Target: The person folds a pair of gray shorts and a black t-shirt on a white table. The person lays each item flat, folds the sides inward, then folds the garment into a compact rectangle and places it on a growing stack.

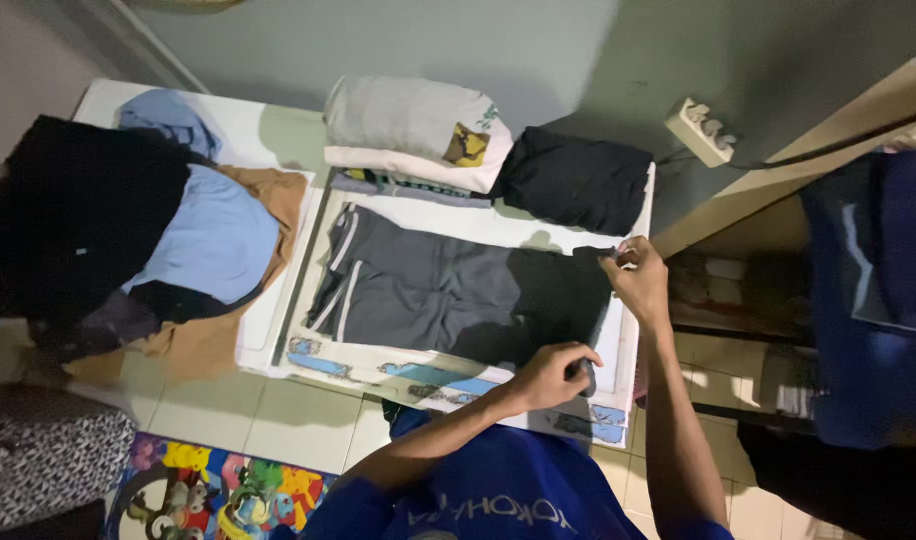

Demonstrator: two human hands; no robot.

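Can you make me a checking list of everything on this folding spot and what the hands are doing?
Surface: white folding board on a pale tiled floor.
Job's things: grey shorts with white side stripes, spread flat on the board.
Clutter: folded white shirt, folded black garment, heap of unfolded clothes beside the board.
Hands: left hand and right hand each pinch one end of the shorts' waistband.
Cables: white power strip with a dark cord.
Surroundings: cartoon play mat, patterned fabric, blue cloth hanging.
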